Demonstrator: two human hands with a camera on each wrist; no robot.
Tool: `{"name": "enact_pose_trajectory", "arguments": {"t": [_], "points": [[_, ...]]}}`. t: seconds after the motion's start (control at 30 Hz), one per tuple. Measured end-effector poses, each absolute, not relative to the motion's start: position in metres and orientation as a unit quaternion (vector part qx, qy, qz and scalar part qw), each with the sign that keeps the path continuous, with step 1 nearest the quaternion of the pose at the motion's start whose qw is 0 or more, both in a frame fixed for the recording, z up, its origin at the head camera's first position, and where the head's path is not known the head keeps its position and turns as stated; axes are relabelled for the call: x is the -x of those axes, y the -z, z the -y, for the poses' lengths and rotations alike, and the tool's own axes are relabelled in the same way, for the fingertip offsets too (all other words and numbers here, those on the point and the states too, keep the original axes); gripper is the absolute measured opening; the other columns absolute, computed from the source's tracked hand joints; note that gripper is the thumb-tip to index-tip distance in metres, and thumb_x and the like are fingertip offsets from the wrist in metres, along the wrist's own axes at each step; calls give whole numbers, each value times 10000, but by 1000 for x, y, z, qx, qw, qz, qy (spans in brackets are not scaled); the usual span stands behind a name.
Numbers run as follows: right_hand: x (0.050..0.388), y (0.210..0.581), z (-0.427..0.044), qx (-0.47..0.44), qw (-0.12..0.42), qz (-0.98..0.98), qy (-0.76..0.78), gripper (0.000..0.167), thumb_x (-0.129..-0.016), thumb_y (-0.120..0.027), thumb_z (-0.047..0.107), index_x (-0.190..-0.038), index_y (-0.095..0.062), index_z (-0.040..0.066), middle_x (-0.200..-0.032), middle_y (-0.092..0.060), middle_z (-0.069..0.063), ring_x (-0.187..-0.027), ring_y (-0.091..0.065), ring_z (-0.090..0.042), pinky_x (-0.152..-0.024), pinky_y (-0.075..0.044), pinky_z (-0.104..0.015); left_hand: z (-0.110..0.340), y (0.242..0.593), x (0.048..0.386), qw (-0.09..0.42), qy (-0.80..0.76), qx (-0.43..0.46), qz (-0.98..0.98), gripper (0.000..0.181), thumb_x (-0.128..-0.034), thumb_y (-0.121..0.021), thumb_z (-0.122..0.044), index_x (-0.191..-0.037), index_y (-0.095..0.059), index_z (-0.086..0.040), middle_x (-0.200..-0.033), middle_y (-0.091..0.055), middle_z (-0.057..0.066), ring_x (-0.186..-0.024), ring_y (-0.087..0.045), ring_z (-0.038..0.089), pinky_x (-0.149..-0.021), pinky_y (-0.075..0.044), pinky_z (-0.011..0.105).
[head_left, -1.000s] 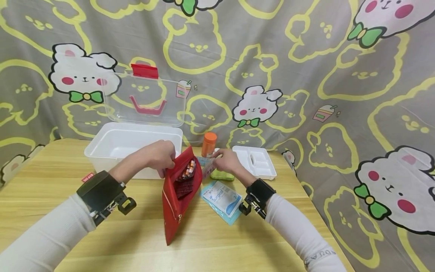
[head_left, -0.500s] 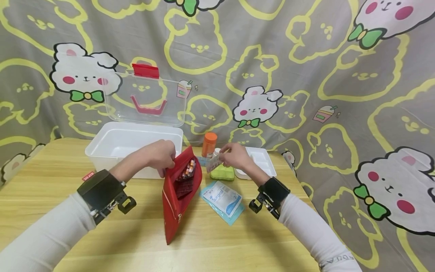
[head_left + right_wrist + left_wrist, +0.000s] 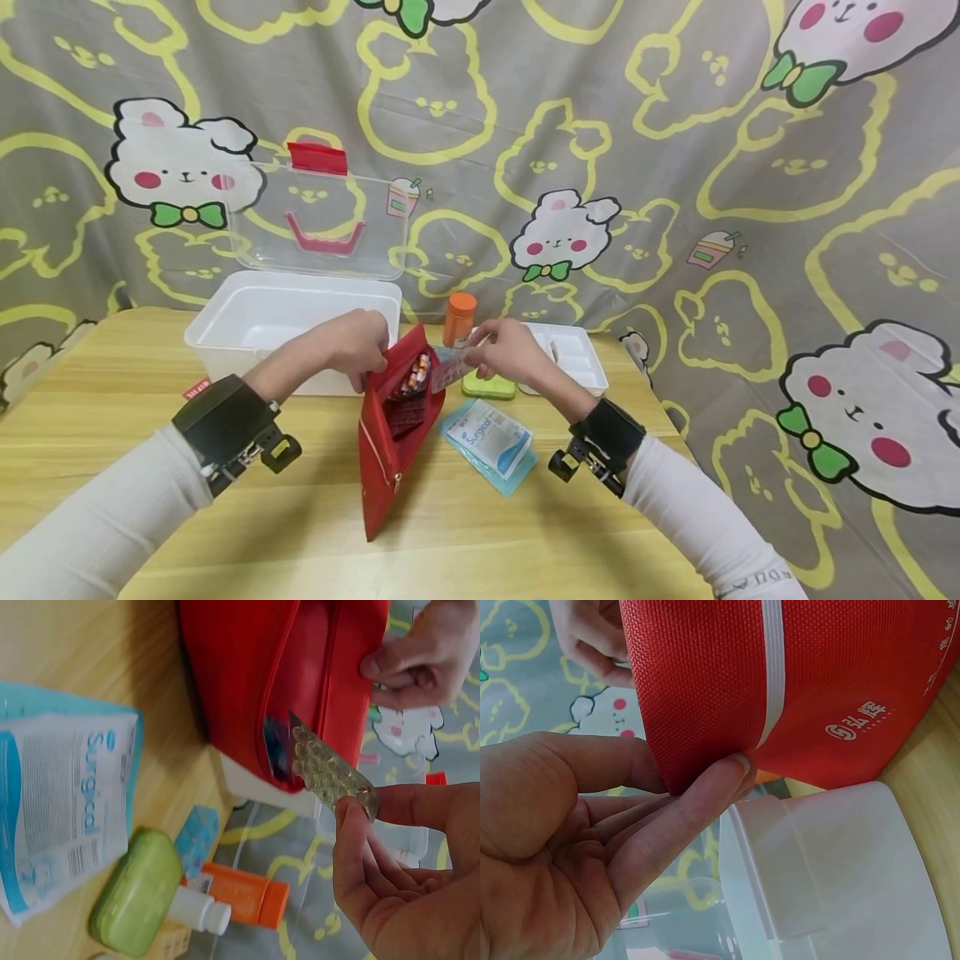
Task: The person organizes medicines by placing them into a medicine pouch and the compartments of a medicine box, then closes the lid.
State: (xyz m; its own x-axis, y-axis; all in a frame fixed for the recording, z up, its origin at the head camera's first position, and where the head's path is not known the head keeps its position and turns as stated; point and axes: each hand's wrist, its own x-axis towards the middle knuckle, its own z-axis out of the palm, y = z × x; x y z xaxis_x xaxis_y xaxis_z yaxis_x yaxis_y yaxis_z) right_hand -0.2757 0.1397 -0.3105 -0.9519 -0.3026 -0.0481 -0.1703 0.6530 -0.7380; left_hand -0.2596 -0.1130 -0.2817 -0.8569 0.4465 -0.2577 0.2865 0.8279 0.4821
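My left hand (image 3: 356, 343) pinches the upper edge of a red zippered pouch (image 3: 380, 483), which stands with its mouth open. Capsule packs (image 3: 415, 377) and a dark blister sheet (image 3: 406, 414) show inside it. Between thumb and fingertips, my right hand (image 3: 510, 358) holds a blister pack (image 3: 448, 371) by one end. The pack's far end reaches the pouch opening; in the right wrist view, clear round blisters cover the pack (image 3: 322, 766). Seen from the left wrist, thumb and fingers clasp the corner of the red fabric (image 3: 697, 690).
A white box (image 3: 225, 333) with its clear lid (image 3: 315, 221) raised stands behind the pouch. Surgical packets (image 3: 491, 442), a green case (image 3: 487, 386), an orange bottle (image 3: 460, 318), a white bottle (image 3: 199, 909) and a white divided tray (image 3: 581, 358) lie to the right.
My right hand first drew back right with the blister pack, then came left again, bringing the pack's end to the pouch mouth. The left hand and pouch have stayed in place.
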Motion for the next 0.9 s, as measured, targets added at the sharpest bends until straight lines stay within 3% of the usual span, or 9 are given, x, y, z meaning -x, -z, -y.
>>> {"name": "enact_pose_trajectory", "arguments": {"t": [0.33, 0.57, 0.9], "points": [[265, 327, -121, 168, 110, -906, 372, 167, -896, -719, 151, -998, -708, 19, -720, -722, -99, -573, -687, -162, -574, -531, -244, 112, 282, 260, 185, -217, -191, -939, 118, -907, -596, 23, -897, -710, 50, -680, -723, 92, -569, -737, 176, -617, -614, 279], [264, 340, -109, 193, 106, -913, 344, 169, -894, -722, 111, -1016, -717, -7, -748, -732, -114, -618, -725, -225, -555, -554, -256, 111, 282, 259, 185, -216, -190, -940, 116, -905, -597, 26, -897, -710, 50, -686, -722, 94, -567, -736, 175, -604, -612, 272], [260, 353, -95, 205, 97, -913, 338, 104, -883, -738, 60, -946, -713, -19, -668, -660, -42, -553, -588, -111, -507, -478, -221, 113, 282, 259, 184, -215, -196, -939, 115, -894, -598, 30, -875, -712, 41, -690, -724, 100, -579, -742, 187, -608, -610, 275]]}}
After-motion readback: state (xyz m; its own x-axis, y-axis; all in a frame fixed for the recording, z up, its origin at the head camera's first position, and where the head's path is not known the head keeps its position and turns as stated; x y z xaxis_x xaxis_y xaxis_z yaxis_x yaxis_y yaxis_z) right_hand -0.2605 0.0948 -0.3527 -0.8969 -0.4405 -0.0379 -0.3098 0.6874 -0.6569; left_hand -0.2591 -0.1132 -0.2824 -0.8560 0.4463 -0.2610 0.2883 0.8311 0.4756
